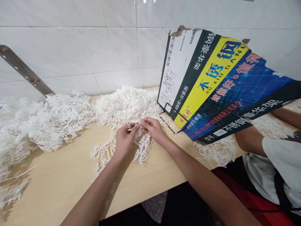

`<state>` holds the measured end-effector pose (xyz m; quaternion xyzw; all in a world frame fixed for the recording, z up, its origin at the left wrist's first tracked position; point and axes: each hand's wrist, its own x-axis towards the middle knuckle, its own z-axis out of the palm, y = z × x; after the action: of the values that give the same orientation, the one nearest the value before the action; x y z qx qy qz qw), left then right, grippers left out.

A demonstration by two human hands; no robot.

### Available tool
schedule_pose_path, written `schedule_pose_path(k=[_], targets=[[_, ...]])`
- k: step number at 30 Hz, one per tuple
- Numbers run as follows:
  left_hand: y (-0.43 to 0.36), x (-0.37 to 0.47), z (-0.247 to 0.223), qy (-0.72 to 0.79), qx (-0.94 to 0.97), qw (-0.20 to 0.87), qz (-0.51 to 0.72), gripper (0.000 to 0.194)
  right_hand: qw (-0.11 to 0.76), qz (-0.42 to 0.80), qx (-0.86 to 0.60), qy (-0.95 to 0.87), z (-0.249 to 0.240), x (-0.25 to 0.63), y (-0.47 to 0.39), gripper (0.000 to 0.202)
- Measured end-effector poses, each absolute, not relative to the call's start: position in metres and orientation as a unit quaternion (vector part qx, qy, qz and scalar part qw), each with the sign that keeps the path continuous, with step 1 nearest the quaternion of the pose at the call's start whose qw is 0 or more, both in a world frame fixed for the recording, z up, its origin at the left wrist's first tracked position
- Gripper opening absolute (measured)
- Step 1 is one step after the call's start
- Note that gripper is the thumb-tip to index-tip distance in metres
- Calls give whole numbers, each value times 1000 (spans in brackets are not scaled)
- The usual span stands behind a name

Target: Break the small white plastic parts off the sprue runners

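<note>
My left hand point(125, 137) and my right hand point(153, 128) meet over the middle of the table, fingertips almost touching. Both are closed in a pinch on a thin white branched plastic piece point(134, 125), mostly covered by the fingers. Just below the hands lies a cluster of white branched pieces point(144, 150), and more loose ones point(103, 153) are to the left of my left hand. Behind the hands rises a large heap of the same white pieces point(128, 103).
Another white heap point(47, 122) spreads along the left. A torn, printed cardboard sheet point(211, 84) stands tilted at the right, with a co-worker's arm point(250, 139) behind it. A metal bracket point(25, 70) juts from the tiled wall point(77, 50). The wooden table point(150, 185) ends in front of me.
</note>
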<state>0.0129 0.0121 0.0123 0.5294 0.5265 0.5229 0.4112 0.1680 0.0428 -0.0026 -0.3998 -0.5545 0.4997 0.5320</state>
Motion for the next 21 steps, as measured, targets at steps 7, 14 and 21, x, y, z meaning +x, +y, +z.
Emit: schedule_pose_path(k=[7, 14, 21], targets=[[11, 13, 16, 531, 530, 424, 507, 27, 549, 585, -381, -460, -4, 165, 44, 40], [-7, 25, 13, 543, 528, 341, 557, 13, 580, 544, -422, -436, -12, 169, 52, 38], [-5, 13, 16, 522, 534, 281, 602, 18, 630, 378, -494, -464, -22, 202, 74, 35]])
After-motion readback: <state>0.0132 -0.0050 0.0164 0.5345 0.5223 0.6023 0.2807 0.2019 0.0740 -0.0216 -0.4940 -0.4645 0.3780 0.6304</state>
